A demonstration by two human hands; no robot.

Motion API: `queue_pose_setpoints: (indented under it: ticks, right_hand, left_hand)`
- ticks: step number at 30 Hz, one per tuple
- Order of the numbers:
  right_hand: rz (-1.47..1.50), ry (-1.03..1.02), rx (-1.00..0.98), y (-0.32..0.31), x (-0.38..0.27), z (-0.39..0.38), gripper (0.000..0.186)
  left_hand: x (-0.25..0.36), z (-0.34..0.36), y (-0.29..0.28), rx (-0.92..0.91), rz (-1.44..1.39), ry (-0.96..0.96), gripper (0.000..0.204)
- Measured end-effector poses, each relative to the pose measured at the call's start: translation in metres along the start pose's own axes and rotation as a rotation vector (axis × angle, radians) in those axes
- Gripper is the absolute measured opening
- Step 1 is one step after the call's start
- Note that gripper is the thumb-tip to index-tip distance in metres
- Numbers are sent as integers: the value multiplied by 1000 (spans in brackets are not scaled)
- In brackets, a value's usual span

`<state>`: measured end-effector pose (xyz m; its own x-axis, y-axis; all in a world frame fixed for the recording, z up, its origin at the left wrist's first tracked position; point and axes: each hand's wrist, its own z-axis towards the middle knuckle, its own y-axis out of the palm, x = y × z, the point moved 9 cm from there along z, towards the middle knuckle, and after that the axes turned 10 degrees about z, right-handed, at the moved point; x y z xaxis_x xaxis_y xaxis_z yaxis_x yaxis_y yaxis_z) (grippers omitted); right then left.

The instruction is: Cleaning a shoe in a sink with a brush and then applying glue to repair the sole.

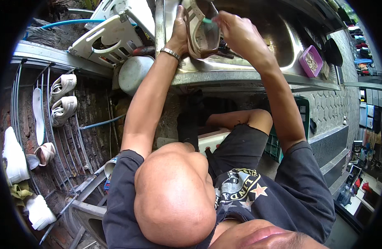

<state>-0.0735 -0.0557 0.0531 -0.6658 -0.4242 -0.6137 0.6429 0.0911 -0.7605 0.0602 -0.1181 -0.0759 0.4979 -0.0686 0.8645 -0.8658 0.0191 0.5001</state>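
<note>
Over the left side of a metal sink [240,78], my left hand [179,34] grips a beige and brown shoe [194,40] by its side, with the shoe's opening facing up. A wristwatch [170,53] is on my left wrist. My right hand [240,35] is closed round a thin green tool [206,20], apparently a small brush, whose end reaches to the shoe's upper edge. My fingers hide most of this tool, and its bristles cannot be made out.
A pink tub [311,62] stands on the sink's right ledge. White shoes [63,111] rest on a wire rack [50,103] at left, near a loose insole [38,110]. A white plastic folding chair [106,41] and a round grey container [135,74] stand left of the sink. A green crate [301,108] is below it.
</note>
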Motion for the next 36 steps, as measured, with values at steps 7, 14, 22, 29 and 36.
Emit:
queue_pose_setpoints:
  ticks: [7,14,22,29,36]
  right_hand:
    - [-146,117,-55,3,-10,-5,24]
    - [-186,89,8,2,-3,-3,30]
    - [-115,18,34,3,-4,1,28]
    - [-233,221,-106,0,9,-5,26]
    - [-103,199,-49,6,-3,-10,30]
  left_hand:
    - [-12,0,10,-77,-6,-78,69]
    - [-25,19,0,-158,-27,-53,59]
    - [-36,33,-5,-139,18,-122,61]
    - [-22,10,35,-311,-285,-208,59]
    - [-16,3,33,-354,-143,-149,58]
